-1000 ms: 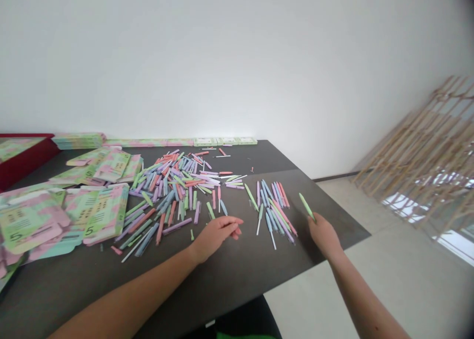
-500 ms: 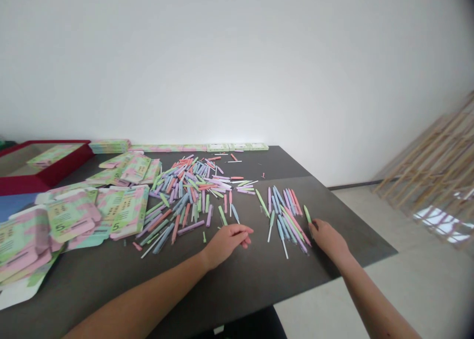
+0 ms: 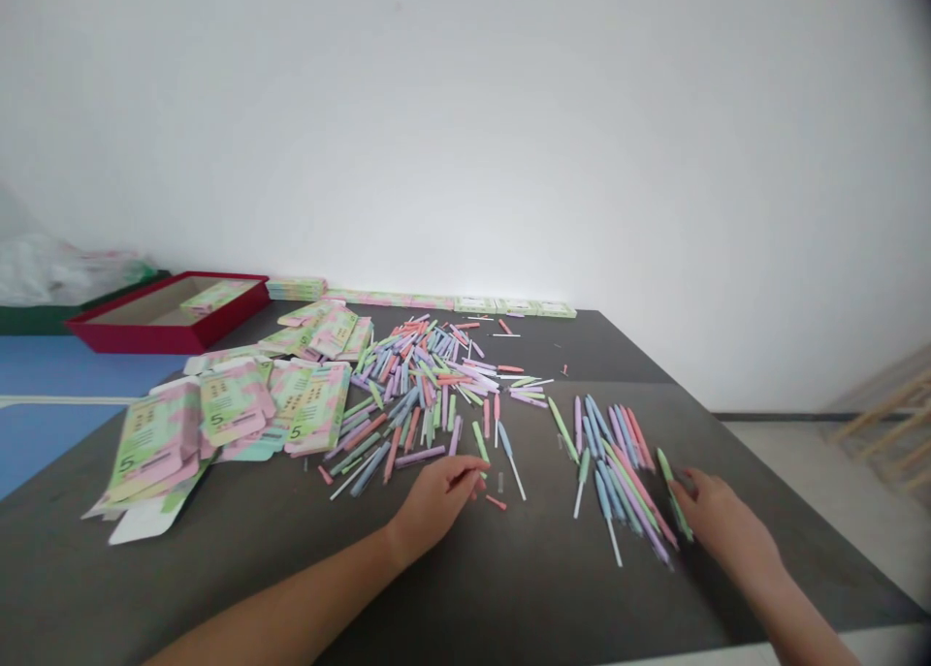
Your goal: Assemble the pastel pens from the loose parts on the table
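Note:
My right hand is at the right of the dark table, its thumb and fingers closed at the side of a light green pen. That pen lies along the right edge of a loose row of pastel pens in purple, blue, green and red. My left hand rests low over the table, fingers curled together; what they hold, if anything, is hidden. Its fingertips meet the lower end of another green pen. Just right of them lie a small red piece and a blue pen with a white refill sticking out.
A large heap of mixed pens covers the table's middle. Printed card boxes are piled at left. A red tray with boxes stands behind them. More boxes line the wall. The table's right edge borders the floor.
My right hand has lowered the green pen beside the row. The view has turned left, showing more of the red tray. My left hand has shifted left on the table, uncovering the small red piece.

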Demonstrator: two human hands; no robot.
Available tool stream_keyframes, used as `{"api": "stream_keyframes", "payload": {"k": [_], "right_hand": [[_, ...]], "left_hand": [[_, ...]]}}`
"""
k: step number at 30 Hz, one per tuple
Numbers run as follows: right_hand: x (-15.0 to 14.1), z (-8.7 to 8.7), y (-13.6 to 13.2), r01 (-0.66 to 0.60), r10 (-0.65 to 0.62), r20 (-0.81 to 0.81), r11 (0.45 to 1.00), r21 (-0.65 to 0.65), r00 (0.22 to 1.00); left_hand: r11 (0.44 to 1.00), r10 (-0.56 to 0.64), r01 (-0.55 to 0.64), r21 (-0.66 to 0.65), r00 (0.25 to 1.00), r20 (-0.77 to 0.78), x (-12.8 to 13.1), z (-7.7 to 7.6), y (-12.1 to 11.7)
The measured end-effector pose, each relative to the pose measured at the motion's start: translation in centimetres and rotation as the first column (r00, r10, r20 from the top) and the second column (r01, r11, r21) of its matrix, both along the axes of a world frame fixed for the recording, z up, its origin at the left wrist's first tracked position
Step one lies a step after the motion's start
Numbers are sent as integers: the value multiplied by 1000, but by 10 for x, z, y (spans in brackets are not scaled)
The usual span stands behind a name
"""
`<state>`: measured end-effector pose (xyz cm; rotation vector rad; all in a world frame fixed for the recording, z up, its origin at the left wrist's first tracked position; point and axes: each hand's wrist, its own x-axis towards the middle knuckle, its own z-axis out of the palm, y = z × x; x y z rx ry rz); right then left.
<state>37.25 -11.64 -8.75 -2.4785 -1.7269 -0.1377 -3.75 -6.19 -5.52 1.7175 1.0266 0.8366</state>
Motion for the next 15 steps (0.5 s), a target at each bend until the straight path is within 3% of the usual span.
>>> {"api": "stream_keyframes", "payload": {"k": [4,8,11,15], "right_hand": [[-44,36,38,-188,193,-25,973,134,981],[-121,66,97,-443,470,-104,872,208,876],[-179,68,153,-637,649,-129,761,124,750],[-234,49,220,-687,687,-114,725,49,718]], "left_hand": [[975,114,-102,197,992,-53,-13,-4,8],[931,89,-42,364,990,-114,-17,-4,12],[914,57,7,405,988,-145,-17,-6,13],[915,54,14,404,986,-157,-20,-6,13]]}}
